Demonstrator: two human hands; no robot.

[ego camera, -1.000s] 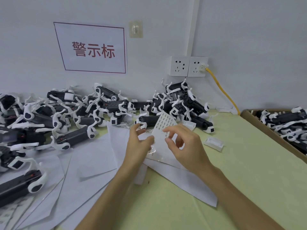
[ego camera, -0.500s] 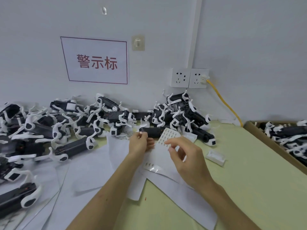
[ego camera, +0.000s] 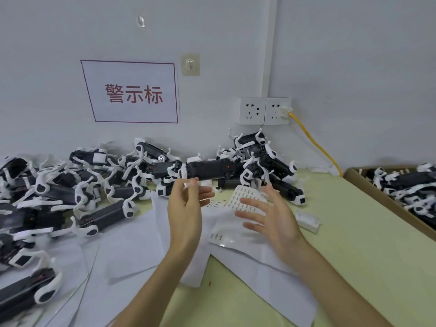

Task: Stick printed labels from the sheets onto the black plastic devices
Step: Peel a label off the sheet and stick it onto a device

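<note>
My left hand (ego camera: 186,208) is raised in the middle of the view and pinches a black device (ego camera: 210,170) with white clips by its lower left end, holding it level in front of the pile. My right hand (ego camera: 271,213) hovers open with spread fingers over a label sheet (ego camera: 245,193) printed with rows of small labels. A second backing sheet (ego camera: 220,237) with a few labels lies just below the hands on white paper. A large pile of black devices (ego camera: 94,190) runs along the wall from the left to the middle.
A cardboard box (ego camera: 368,186) at the right edge holds more devices. A small clear plastic case (ego camera: 306,220) lies right of my right hand. Loose white sheets (ego camera: 132,244) cover the green table (ego camera: 354,244). A yellow cable (ego camera: 313,142) runs from the wall sockets (ego camera: 264,110).
My left hand reached into the pile and now holds a black device lifted toward me. My right hand let go of the label sheet and opened its fingers. The view tilted down.
</note>
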